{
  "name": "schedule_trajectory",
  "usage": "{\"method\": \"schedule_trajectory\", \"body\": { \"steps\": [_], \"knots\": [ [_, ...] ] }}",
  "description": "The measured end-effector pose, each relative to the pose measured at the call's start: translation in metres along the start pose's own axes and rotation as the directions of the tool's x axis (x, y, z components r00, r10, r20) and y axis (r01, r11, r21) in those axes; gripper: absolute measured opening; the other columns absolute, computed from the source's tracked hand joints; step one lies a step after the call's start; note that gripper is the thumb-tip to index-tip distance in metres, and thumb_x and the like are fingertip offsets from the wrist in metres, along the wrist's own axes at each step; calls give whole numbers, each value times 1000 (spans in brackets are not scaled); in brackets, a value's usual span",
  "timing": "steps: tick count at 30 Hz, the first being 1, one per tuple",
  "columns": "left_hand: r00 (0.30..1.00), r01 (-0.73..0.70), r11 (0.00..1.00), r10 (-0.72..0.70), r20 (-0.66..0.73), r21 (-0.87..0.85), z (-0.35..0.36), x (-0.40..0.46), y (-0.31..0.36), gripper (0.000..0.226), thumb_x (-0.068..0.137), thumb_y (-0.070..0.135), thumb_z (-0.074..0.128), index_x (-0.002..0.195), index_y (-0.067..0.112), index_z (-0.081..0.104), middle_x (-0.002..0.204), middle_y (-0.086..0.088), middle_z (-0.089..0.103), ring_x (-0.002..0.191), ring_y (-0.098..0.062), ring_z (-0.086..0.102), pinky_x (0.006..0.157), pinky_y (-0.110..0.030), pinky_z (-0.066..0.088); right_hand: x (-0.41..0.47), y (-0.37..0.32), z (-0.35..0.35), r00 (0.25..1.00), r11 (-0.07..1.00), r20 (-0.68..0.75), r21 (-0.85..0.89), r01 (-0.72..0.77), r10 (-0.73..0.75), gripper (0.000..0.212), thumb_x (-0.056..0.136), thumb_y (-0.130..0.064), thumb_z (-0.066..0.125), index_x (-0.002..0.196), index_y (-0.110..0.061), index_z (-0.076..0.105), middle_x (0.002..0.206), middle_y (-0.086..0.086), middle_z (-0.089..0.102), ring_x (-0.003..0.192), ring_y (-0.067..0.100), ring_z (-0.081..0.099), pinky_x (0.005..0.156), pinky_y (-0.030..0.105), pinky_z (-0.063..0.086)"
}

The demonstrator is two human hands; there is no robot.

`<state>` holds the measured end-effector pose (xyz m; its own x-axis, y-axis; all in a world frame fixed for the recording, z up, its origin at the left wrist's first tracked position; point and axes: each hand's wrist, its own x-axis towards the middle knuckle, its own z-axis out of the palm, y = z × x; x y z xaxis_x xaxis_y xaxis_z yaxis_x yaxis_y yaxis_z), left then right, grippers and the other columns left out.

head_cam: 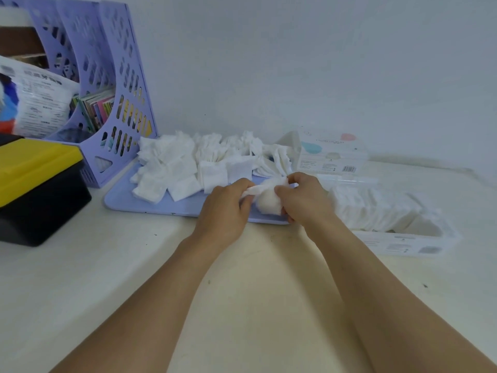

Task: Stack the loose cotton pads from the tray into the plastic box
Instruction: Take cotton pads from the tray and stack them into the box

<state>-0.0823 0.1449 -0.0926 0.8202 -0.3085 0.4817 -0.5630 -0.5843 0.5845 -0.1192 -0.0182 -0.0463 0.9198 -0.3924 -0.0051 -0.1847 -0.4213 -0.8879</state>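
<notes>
A lilac tray (150, 203) lies at the back of the table with several loose white cotton pads (172, 168) heaped on it. Over the tray's right front corner both hands hold a small bunch of cotton pads (266, 201). My left hand (226, 205) pinches the bunch from the left and my right hand (304, 200) grips it from the right. To the right lies the clear plastic box (403, 243), open on top, with a row of pads (376, 208) stacked inside it.
A lilac file holder (107, 84) with books stands at the back left, and a black box with a yellow lid (37, 168) sits in front of it. A white printed carton (333, 154) and the clear box lid (349, 180) lie behind the plastic box.
</notes>
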Motion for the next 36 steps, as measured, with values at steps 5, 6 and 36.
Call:
{"method": "schedule_trajectory", "body": {
  "steps": [5, 6, 36],
  "knots": [
    [993, 51, 994, -41, -109, 94, -3, 0, -2, 23, 97, 13, 57, 114, 20, 71, 88, -3, 74, 79, -25, 68, 71, -45, 58, -9, -3, -5, 963, 984, -204, 9, 180, -174, 26, 90, -18, 61, 116, -18, 59, 86, -2, 66, 71, 11, 60, 57, 23, 43],
    [995, 78, 993, -71, -75, 87, -3, 0, -3, 27, 94, 12, 59, 117, 20, 71, 98, -3, 75, 89, -25, 69, 78, -45, 58, -11, -7, -8, 950, 972, -230, 46, 228, -212, 25, 89, -17, 62, 113, -19, 59, 84, -2, 66, 69, 9, 60, 59, 22, 45],
    [772, 557, -211, -224, 595, -803, -8, -9, 72, 35, 108, 16, 40, 135, -1, 54, 128, -22, 66, 105, -33, 72, 89, -41, 60, -42, 4, -30, 819, 845, -328, 100, 525, -470, 15, 90, -11, 72, 99, -22, 76, 102, -12, 69, 82, 8, 66, 63, 20, 50]
  ]
}}
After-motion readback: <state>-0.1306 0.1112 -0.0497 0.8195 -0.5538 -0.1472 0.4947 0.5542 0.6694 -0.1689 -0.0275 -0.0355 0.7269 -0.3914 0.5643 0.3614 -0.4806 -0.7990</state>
